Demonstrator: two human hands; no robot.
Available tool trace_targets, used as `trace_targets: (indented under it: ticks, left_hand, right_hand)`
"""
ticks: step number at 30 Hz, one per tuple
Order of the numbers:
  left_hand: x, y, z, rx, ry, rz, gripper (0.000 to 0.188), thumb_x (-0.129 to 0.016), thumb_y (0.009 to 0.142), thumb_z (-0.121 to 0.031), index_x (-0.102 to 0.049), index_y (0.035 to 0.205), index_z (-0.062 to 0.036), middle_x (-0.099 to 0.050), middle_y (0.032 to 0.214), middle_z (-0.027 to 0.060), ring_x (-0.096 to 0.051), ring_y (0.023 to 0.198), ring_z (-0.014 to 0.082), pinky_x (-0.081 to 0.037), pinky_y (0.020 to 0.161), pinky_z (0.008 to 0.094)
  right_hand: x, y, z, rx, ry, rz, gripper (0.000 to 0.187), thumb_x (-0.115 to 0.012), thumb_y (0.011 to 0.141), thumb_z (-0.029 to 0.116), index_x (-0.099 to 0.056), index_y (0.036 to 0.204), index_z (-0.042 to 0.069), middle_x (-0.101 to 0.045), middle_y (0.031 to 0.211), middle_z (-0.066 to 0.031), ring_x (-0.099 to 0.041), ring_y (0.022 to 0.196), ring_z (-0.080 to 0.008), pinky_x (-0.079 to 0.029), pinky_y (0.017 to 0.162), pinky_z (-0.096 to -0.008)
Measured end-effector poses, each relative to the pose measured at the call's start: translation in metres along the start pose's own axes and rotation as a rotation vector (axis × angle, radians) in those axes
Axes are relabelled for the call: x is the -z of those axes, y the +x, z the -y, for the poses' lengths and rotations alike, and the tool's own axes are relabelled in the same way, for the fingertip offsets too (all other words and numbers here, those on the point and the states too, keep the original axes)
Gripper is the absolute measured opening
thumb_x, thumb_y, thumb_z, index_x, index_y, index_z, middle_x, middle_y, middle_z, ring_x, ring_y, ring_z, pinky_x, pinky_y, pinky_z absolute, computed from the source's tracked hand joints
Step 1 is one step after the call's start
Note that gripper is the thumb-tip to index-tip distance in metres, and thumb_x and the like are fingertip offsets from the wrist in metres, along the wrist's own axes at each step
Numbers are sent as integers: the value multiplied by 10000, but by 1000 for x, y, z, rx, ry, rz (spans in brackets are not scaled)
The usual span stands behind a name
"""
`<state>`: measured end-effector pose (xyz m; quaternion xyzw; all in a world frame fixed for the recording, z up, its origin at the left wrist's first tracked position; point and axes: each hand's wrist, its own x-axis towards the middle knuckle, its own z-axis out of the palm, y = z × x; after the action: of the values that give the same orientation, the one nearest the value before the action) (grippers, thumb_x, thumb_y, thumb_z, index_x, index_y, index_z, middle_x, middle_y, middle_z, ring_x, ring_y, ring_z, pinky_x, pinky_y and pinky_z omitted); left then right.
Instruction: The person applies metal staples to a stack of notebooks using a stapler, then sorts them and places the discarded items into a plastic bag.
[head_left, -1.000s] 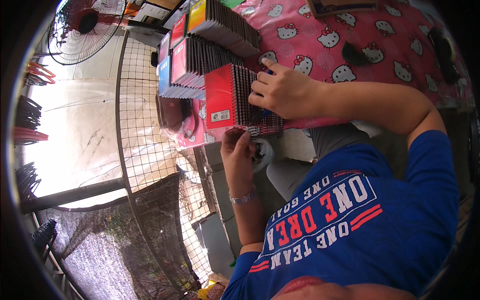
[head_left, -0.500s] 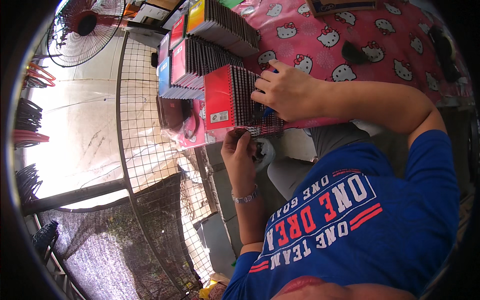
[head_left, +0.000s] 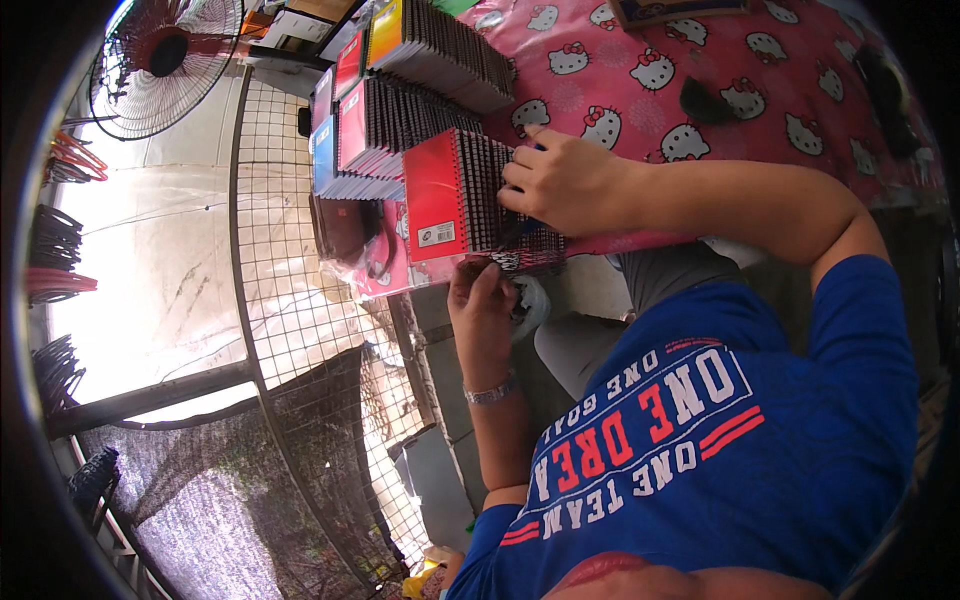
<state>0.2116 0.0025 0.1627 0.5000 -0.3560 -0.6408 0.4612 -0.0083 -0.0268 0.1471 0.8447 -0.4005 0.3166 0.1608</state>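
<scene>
A stack of red spiral-bound notebooks lies at the table's near edge, its black wire bindings facing right. My right hand is closed beside those bindings around a dark blue-handled tool, mostly hidden by the fingers; its kind cannot be made out. Below the stack's near corner, my left hand has its thumb and fingers pinched together at the end of the bindings. Whatever it pinches is too small and dark to name. A metal-banded watch is on the left wrist.
More spiral notebooks stand behind in piles: pink, yellow and blue. The table has a pink patterned cover with a dark wedge-shaped object on it. A fan and wire mesh are at left.
My right hand has shifted slightly left and down along the bindings, and less of the blue tool shows. The left hand stays pinched at nearly the same spot.
</scene>
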Motion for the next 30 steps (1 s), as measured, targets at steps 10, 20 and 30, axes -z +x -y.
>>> trace_targets:
  ticks: [10, 20, 30]
  left_hand:
    - [3, 1, 3, -49, 57, -13, 78, -621, 881, -27, -568, 933, -49, -575, 759, 14, -533, 612, 84, -382, 518, 223]
    - [8, 9, 16, -79, 225, 48, 134, -637, 845, 31, -569, 933, -43, -558, 755, -4, -493, 601, 68, -379, 526, 206]
    - [19, 11, 17, -63, 195, 91, 110, -635, 852, 6, -600, 933, -60, -616, 809, 24, -566, 670, 115, -439, 597, 232]
  right_hand:
    - [-6, -10, -3, -85, 38, 113, 143, -532, 820, 167, -648, 789, 89, -668, 779, -59, -670, 830, -249, -485, 858, -435]
    - [-3, -5, 6, -63, 1, 291, 143, -549, 794, 177, -650, 865, 106, -633, 808, -42, -629, 814, -205, -478, 743, -356]
    - [-5, 3, 9, -126, 100, 533, 156, -531, 824, 175, -651, 893, 104, -649, 864, -34, -633, 887, -227, -483, 825, -444]
